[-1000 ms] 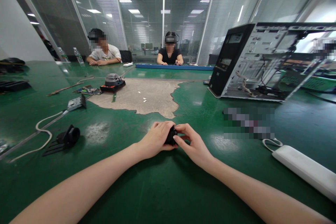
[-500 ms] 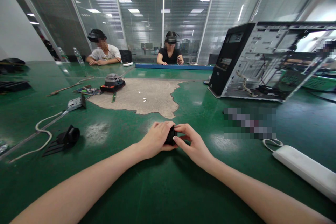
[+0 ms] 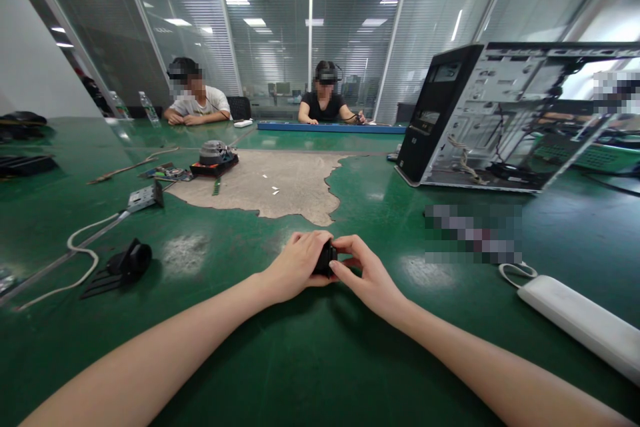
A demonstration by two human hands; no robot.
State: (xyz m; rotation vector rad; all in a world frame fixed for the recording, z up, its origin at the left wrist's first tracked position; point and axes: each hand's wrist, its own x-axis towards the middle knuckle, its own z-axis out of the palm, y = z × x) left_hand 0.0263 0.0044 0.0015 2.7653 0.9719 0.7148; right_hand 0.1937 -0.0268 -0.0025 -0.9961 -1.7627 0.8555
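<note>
Between my hands is a small black part (image 3: 326, 260), largely hidden by my fingers, so its kind does not show. My left hand (image 3: 299, 263) wraps over it from the left, with fingers on top and the thumb below. From the right, my right hand (image 3: 365, 273) pinches its near face between thumb and fingertips. Both hands are low over the green tabletop (image 3: 310, 353).
An open computer case (image 3: 450, 120) stands at right, with a white power strip (image 3: 580, 320) in front. At left lie a black bracket-like piece (image 3: 125, 263), a metal box with cable (image 3: 145, 197) and a heatsink fan (image 3: 215, 155). Two people sit opposite.
My hands and the black part have barely moved. Across the table, the person in black has moved a hand outward to the right.
</note>
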